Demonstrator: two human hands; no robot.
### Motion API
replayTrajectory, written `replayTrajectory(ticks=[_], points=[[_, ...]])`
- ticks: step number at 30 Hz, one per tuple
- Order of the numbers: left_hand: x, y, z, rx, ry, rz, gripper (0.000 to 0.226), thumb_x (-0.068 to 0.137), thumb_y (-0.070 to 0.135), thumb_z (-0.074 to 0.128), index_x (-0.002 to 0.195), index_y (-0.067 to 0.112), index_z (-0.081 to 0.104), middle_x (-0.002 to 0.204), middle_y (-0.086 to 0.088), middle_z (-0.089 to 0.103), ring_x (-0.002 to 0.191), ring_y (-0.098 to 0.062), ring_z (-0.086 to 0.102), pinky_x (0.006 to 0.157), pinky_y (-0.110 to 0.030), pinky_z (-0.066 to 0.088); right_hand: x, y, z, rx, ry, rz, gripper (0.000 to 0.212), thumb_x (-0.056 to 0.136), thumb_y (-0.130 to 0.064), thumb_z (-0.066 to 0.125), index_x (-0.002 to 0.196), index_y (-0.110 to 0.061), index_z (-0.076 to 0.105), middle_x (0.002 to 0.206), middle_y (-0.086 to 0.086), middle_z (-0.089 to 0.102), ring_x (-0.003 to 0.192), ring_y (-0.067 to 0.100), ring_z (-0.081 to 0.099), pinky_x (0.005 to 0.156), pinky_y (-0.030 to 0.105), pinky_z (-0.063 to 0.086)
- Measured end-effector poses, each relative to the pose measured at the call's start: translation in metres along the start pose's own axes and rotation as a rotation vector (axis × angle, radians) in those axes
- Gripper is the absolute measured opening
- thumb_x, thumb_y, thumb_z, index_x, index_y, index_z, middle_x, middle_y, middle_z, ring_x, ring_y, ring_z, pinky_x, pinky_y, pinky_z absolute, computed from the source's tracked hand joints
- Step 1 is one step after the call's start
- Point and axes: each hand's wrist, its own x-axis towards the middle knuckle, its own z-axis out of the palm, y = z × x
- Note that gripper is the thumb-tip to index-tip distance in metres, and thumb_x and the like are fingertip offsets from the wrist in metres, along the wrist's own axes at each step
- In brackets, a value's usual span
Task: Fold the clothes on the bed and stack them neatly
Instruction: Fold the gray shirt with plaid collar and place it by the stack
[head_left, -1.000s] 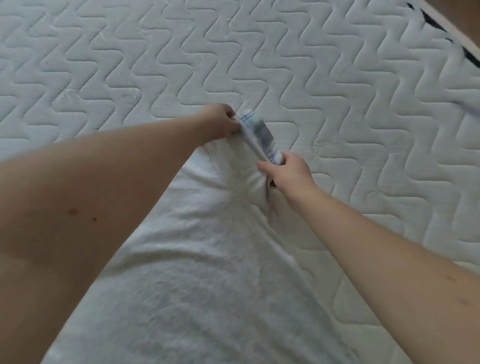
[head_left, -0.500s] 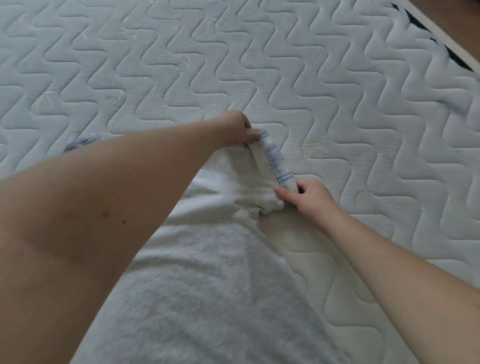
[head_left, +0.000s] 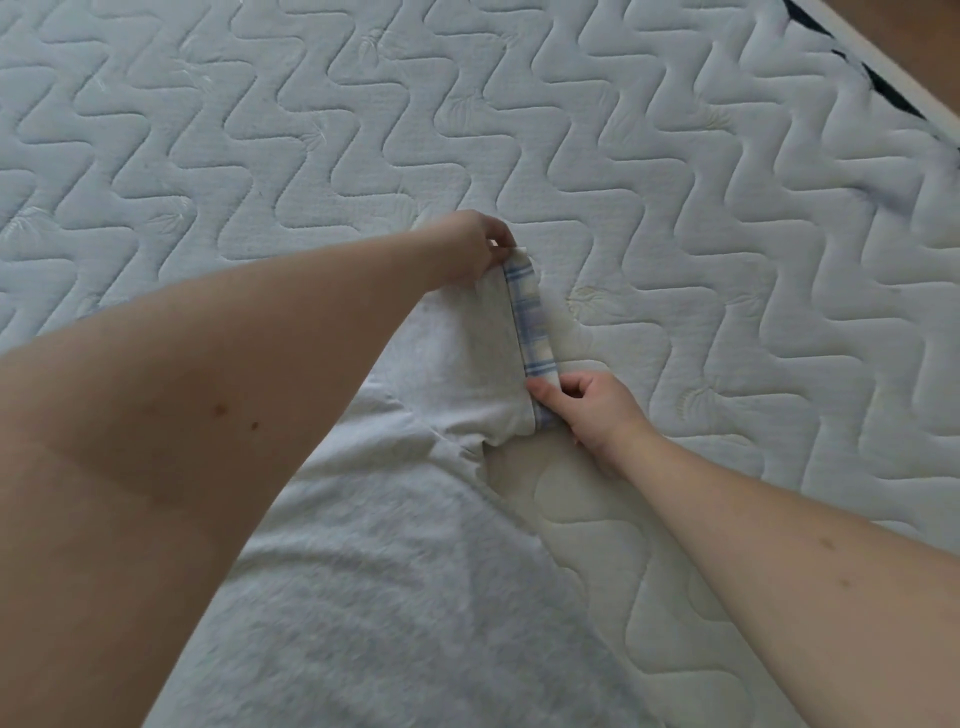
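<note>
Pale grey garment (head_left: 374, 587), soft knit, lies spread on the quilted mattress (head_left: 675, 208), body toward the person, one sleeve reaching away. Sleeve ends in a blue-and-white checked cuff (head_left: 531, 322), stretched in a straight line.

Left hand (head_left: 475, 249) pinches the far end of the cuff, fingers curled over the edge. Right hand (head_left: 587, 410) pinches the near end, thumb on top. Judgement: holding both ends keeps the cuff taut and flat, so the sleeve lies without wrinkles before it is folded inward.

Bunched creases sit where sleeve meets body (head_left: 467, 447); likely need smoothing. No stack visible. Task appears early.

Mattress edge with dark trim (head_left: 883, 88) at upper right.
</note>
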Motion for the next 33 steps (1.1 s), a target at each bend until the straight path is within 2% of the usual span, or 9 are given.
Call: replayTrajectory(ticks=[3,8,10,13,16,20,24,29,33], points=[[0.007,0.009,0.003,-0.063,-0.002,0.02,0.02,0.101,0.025,0.047,0.108,0.027,0.066,0.092,0.005,0.059,0.066,-0.013,0.049,0.046,-0.014,0.034,0.001,0.002,-0.001,-0.035,-0.002,0.007,0.06,0.083,-0.059,0.065,0.08,0.001,0.067,0.059,0.002,0.057,0.045,0.009,0.042,0.046,0.022,0.033],[0.007,0.017,0.004,-0.087,-0.125,-0.026,0.051,0.088,0.061,0.058,0.125,0.027,0.056,0.12,0.0,0.06,0.103,-0.021,0.058,0.085,-0.034,0.048,0.002,0.001,-0.002,-0.021,0.023,0.041,0.063,0.084,-0.06,0.063,0.068,0.001,0.057,0.048,-0.006,0.048,0.04,0.006,0.044,0.046,0.023,0.033],[0.006,0.015,-0.002,0.032,-0.149,-0.059,0.064,0.075,0.062,0.073,0.123,0.022,0.059,0.12,-0.002,0.061,0.104,-0.021,0.059,0.086,-0.033,0.049,0.0,-0.001,-0.003,-0.033,0.012,0.01,0.055,0.083,-0.058,0.066,0.062,-0.009,0.052,0.044,-0.012,0.043,0.04,0.001,0.047,0.043,0.017,0.033],[0.003,0.014,-0.01,0.337,-0.216,-0.182,0.08,0.068,0.064,0.077,0.125,0.01,0.06,0.112,-0.01,0.065,0.099,-0.03,0.063,0.089,-0.039,0.052,-0.001,0.0,-0.003,-0.016,-0.029,-0.009,0.041,0.08,-0.054,0.072,0.077,-0.013,0.071,0.063,0.002,0.067,0.058,0.009,0.058,0.057,0.022,0.044],[0.002,0.01,-0.008,0.289,-0.21,-0.153,0.059,0.078,0.06,0.071,0.118,0.018,0.067,0.112,-0.006,0.066,0.091,-0.025,0.062,0.079,-0.035,0.051,-0.001,0.0,-0.002,0.06,-0.036,0.024,0.029,0.079,-0.043,0.076,0.081,-0.015,0.075,0.079,0.012,0.073,0.068,0.02,0.061,0.066,0.035,0.048],[0.0,0.005,0.001,0.009,-0.068,-0.12,0.029,0.088,0.048,0.065,0.105,0.025,0.071,0.096,0.002,0.06,0.077,-0.016,0.054,0.068,-0.027,0.041,0.001,-0.001,-0.004,0.091,-0.038,0.078,0.012,0.083,-0.027,0.073,0.079,-0.016,0.076,0.081,0.005,0.076,0.078,0.023,0.071,0.075,0.043,0.057],[-0.004,0.006,0.01,0.029,-0.019,-0.082,0.032,0.097,0.041,0.054,0.117,0.02,0.067,0.112,-0.002,0.065,0.086,-0.019,0.053,0.054,-0.025,0.033,-0.002,-0.005,-0.005,0.059,-0.054,0.059,0.013,0.084,-0.031,0.073,0.076,-0.021,0.076,0.075,-0.005,0.075,0.067,0.005,0.066,0.065,0.027,0.052],[-0.01,0.013,0.009,0.017,-0.171,-0.02,0.06,0.078,0.06,0.071,0.125,0.023,0.062,0.116,0.004,0.062,0.102,-0.019,0.059,0.082,-0.03,0.047,-0.006,-0.007,-0.006,0.064,-0.074,0.057,0.024,0.08,-0.043,0.076,0.085,-0.02,0.077,0.079,-0.004,0.076,0.072,0.007,0.069,0.068,0.024,0.053],[-0.015,0.012,0.01,0.015,-0.108,0.059,0.036,0.078,0.043,0.078,0.106,0.023,0.065,0.085,0.008,0.059,0.074,-0.012,0.055,0.054,-0.023,0.037,-0.007,-0.009,-0.007,0.026,-0.082,0.049,0.02,0.081,-0.039,0.077,0.089,-0.022,0.077,0.081,-0.008,0.076,0.074,0.002,0.07,0.064,0.014,0.051]])
